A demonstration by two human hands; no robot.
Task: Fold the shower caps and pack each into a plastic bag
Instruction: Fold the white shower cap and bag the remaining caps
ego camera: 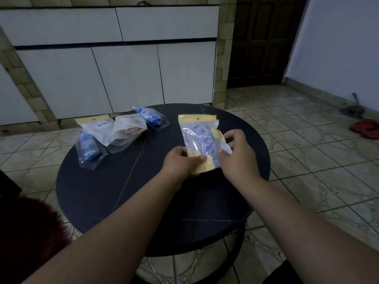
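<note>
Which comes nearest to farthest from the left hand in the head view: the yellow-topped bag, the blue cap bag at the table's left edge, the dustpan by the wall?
From the left hand:
1. Yellow-topped bag, gripped by it at the lower left corner.
2. Blue cap bag, to the left at the table's left edge.
3. Dustpan, far right on the floor by the wall.

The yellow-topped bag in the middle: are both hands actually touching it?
Touching. The head view shows the left hand pinching the yellow-topped bag at its near corner, and the right hand gripping its right edge.
</note>
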